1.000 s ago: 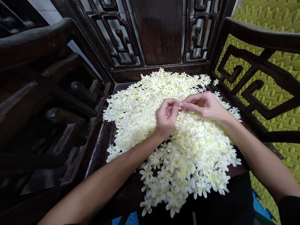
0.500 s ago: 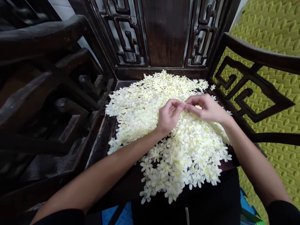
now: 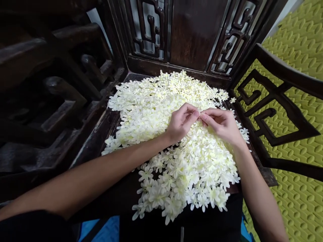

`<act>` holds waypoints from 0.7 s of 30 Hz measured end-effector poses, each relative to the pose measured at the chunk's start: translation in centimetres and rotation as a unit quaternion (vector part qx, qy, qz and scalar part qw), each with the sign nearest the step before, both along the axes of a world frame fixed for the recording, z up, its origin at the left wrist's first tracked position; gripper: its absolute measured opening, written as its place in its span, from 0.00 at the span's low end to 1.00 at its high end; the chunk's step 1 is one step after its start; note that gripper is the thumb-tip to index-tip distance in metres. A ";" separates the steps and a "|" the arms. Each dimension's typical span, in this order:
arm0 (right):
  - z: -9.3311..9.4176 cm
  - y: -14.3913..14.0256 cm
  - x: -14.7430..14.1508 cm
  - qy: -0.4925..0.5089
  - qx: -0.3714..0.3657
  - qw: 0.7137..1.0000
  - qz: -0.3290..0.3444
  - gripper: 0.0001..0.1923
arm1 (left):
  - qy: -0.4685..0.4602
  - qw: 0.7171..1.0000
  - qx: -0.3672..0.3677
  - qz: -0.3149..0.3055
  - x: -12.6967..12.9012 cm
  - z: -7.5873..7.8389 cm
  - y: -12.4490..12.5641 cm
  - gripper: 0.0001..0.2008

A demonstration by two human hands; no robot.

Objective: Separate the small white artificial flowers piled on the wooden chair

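A: Nearest item?
B: Dark clothing (image 3: 214, 223), with one pale cord. Blue material (image 3: 104, 228) shows low on either side of it.
A: Holder and contents?
B: One dark wooden chair (image 3: 114, 121), its seat walled by two armrests and a back. Contents: white flowers (image 3: 143, 114), pale yellow at the centre, many, heaped loose; the near end of the heap runs out over the seat front, above the clothing.
A: Hands?
B: Two, over the middle of the heap. Left hand (image 3: 180, 122): thumb and forefinger pinched, tips meeting the other's. Right hand (image 3: 222, 124): pinched likewise. Whether a piece lies between the tips, I cannot tell; too small to see.
A: Farther off?
B: One stray flower (image 3: 232, 100), apart from the heap, near the right armrest (image 3: 292, 74), openwork. Outside that armrest, a yellow-green textured covering (image 3: 295, 201). Last, the chair back (image 3: 194, 33): plain panel between fretwork strips.
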State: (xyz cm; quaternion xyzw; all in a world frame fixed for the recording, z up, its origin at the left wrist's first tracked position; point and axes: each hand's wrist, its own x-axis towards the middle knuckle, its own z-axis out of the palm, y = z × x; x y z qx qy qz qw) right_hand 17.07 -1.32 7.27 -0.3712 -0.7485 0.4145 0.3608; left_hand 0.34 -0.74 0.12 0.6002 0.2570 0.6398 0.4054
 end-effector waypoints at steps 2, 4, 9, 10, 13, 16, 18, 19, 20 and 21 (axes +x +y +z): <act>0.0 -0.1 0.0 0.009 0.008 1.000 -0.005 0.10 | -0.008 1.000 -0.003 -0.013 0.0 0.1 -0.1 0.07; 0.0 -0.1 0.0 0.019 0.010 1.000 -0.006 0.10 | -0.015 1.000 -0.001 -0.026 0.0 0.3 -0.1 0.06; 0.2 -0.4 -0.1 0.005 0.011 1.000 -0.011 0.09 | -0.014 1.000 0.006 -0.026 -0.2 0.3 0.0 0.06; 0.3 -0.4 -0.1 0.004 0.011 1.000 -0.012 0.09 | -0.011 1.000 0.004 -0.021 -0.3 0.2 0.0 0.07; 0.3 -0.4 -0.1 0.011 0.013 1.000 -0.007 0.09 | -0.003 1.000 -0.009 -0.009 -0.3 0.1 0.0 0.08; 0.2 -0.4 0.0 0.015 0.014 1.000 -0.004 0.09 | -0.004 1.000 -0.019 -0.002 -0.3 -0.1 0.1 0.09; 0.1 -0.4 0.0 0.013 0.012 1.000 -0.004 0.09 | -0.010 1.000 -0.021 -0.005 -0.3 -0.1 0.1 0.09; 0.0 -0.4 0.0 0.013 0.011 1.000 -0.003 0.09 | -0.015 1.000 -0.020 -0.009 -0.3 0.0 0.1 0.09; 0.0 -0.3 0.1 0.016 0.009 1.000 -0.002 0.08 | -0.019 1.000 -0.019 -0.013 -0.3 0.0 0.1 0.10; -0.1 -0.3 0.1 0.019 0.007 1.000 0.000 0.08 | -0.022 0.999 -0.018 -0.019 -0.3 0.1 0.0 0.10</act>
